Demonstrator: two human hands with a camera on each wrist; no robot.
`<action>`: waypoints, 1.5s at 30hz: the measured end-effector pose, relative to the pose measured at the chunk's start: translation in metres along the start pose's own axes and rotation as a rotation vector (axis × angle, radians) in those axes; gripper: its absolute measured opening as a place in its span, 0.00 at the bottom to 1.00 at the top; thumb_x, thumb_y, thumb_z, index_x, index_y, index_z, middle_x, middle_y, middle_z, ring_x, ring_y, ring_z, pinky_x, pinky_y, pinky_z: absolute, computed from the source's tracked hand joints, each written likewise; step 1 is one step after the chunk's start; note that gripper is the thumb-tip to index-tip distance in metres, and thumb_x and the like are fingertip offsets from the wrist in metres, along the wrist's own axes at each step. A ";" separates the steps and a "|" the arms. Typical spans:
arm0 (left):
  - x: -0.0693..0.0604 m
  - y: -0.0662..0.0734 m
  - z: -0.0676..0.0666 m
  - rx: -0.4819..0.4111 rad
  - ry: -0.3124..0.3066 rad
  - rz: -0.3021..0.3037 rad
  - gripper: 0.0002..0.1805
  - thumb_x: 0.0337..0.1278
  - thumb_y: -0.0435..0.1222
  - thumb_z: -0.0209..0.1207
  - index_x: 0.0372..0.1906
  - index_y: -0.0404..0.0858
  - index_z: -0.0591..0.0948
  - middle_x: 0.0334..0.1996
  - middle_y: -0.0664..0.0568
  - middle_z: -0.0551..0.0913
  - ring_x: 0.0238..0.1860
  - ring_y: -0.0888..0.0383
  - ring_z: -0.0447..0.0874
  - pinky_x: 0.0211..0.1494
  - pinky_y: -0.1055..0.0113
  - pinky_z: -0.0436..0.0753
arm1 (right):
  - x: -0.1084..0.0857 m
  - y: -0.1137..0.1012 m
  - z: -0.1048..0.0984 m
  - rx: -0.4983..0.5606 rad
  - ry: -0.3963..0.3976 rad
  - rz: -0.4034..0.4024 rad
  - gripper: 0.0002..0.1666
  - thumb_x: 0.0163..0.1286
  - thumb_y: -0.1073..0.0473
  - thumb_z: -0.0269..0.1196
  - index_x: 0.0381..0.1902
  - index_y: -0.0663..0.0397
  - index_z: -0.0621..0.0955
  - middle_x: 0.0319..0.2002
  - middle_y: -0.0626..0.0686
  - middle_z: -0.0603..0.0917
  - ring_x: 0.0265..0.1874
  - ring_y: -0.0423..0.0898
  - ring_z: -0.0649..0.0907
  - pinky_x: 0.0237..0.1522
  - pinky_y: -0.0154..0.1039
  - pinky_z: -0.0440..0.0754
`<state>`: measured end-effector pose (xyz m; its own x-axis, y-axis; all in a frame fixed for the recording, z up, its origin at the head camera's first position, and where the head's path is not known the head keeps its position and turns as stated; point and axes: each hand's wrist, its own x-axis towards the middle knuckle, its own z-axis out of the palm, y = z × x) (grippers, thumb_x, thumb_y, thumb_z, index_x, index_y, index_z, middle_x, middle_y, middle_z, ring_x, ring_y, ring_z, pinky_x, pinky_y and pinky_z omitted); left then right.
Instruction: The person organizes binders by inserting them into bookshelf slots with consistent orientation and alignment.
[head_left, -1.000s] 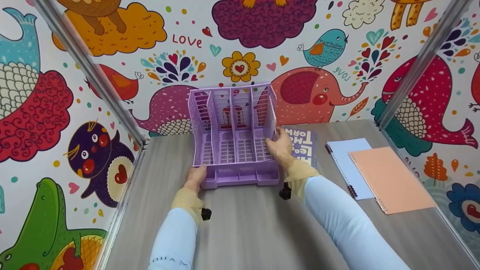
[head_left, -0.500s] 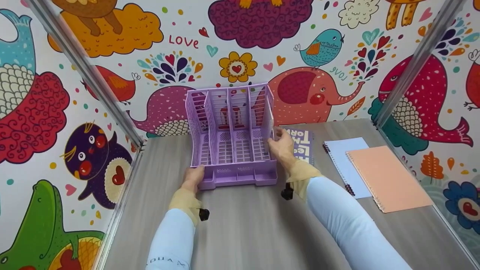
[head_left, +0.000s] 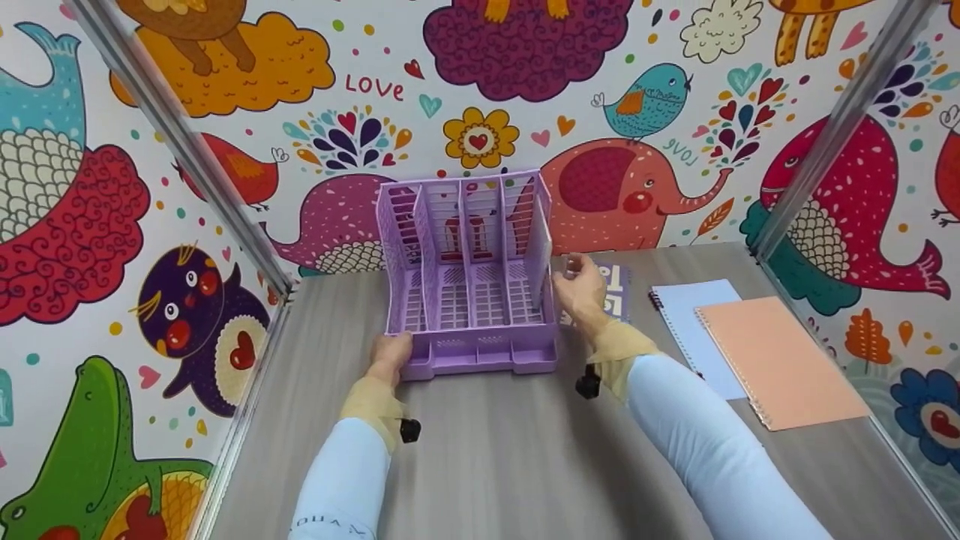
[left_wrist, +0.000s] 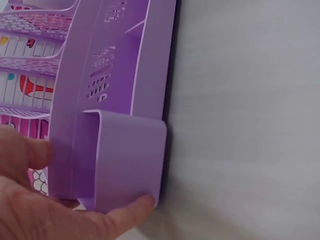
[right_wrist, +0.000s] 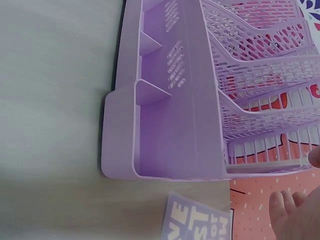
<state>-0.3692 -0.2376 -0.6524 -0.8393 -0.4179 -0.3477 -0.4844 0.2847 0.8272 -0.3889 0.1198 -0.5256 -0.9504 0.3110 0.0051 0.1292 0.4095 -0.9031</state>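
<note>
A purple desktop file organizer (head_left: pixel 480 341), with tall slatted slots behind and a low tray in front, stands at the back of the table. My left hand (head_left: pixel 391 356) grips its front left corner; in the left wrist view the fingers (left_wrist: pixel 132 212) lie along the corner's outside. A thin pale flat item (head_left: pixel 540 251), seen nearly edge-on, stands in the rightmost slot. Beside the right wall is my right hand (head_left: pixel 581 289), fingers loosely bent and holding nothing visible. Behind that hand lies a purple notebook (head_left: pixel 616 289) with white lettering, partly hidden.
On the right of the table, a peach spiral notebook (head_left: pixel 784 364) overlaps a light blue spiral notebook (head_left: pixel 694 292). Printed cartoon panels (head_left: pixel 480 67) and metal posts (head_left: pixel 840 120) enclose the table. The grey wood-look table (head_left: pixel 480 450) extends in front of the organizer.
My right hand has come away from the organizer's right wall and shifted slightly right. The pale item now shows more clearly inside the rightmost slot. My left hand keeps its hold on the corner.
</note>
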 end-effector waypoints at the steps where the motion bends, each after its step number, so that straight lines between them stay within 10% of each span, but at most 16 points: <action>1: 0.010 -0.007 0.002 0.001 -0.009 -0.011 0.26 0.71 0.42 0.58 0.60 0.23 0.85 0.60 0.32 0.88 0.59 0.42 0.86 0.71 0.50 0.85 | 0.001 0.000 -0.001 0.004 0.000 -0.002 0.31 0.73 0.61 0.65 0.73 0.61 0.80 0.69 0.66 0.87 0.69 0.62 0.87 0.77 0.53 0.82; 5: 0.051 -0.031 0.011 0.013 0.000 -0.018 0.28 0.69 0.44 0.59 0.62 0.27 0.85 0.63 0.33 0.88 0.62 0.43 0.86 0.74 0.50 0.84 | 0.004 0.001 -0.007 0.011 0.009 -0.016 0.31 0.74 0.61 0.65 0.73 0.61 0.80 0.68 0.66 0.87 0.67 0.60 0.89 0.74 0.52 0.84; 9: 0.056 -0.032 0.012 0.048 -0.006 -0.005 0.33 0.67 0.44 0.58 0.71 0.27 0.79 0.69 0.32 0.84 0.71 0.38 0.83 0.81 0.46 0.79 | 0.005 0.003 -0.010 -0.006 0.030 -0.019 0.31 0.73 0.60 0.64 0.72 0.60 0.80 0.66 0.65 0.88 0.66 0.59 0.89 0.72 0.52 0.85; 14: 0.021 -0.009 0.009 0.129 0.067 0.040 0.42 0.66 0.45 0.58 0.79 0.25 0.69 0.74 0.28 0.79 0.78 0.32 0.77 0.85 0.42 0.74 | 0.006 0.006 -0.011 -0.001 0.022 -0.020 0.32 0.72 0.60 0.65 0.73 0.60 0.80 0.65 0.64 0.88 0.66 0.59 0.89 0.71 0.52 0.85; 23: -0.101 0.085 -0.009 0.226 0.100 0.121 0.46 0.75 0.49 0.60 0.87 0.30 0.60 0.83 0.24 0.65 0.83 0.25 0.66 0.88 0.36 0.68 | 0.007 0.012 -0.017 0.006 0.021 -0.017 0.30 0.74 0.60 0.63 0.73 0.61 0.80 0.67 0.65 0.88 0.67 0.59 0.88 0.73 0.52 0.84; 45: -0.142 0.140 0.067 0.266 0.054 0.455 0.38 0.70 0.47 0.68 0.79 0.36 0.73 0.73 0.32 0.81 0.73 0.32 0.80 0.80 0.41 0.77 | 0.011 0.019 -0.042 -0.055 0.040 -0.006 0.28 0.78 0.55 0.65 0.72 0.59 0.81 0.68 0.66 0.87 0.65 0.61 0.87 0.72 0.57 0.83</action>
<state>-0.3342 -0.0809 -0.5169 -0.9688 -0.2430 0.0490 -0.1261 0.6535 0.7464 -0.3854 0.1671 -0.5243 -0.9391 0.3424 0.0286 0.1401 0.4576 -0.8780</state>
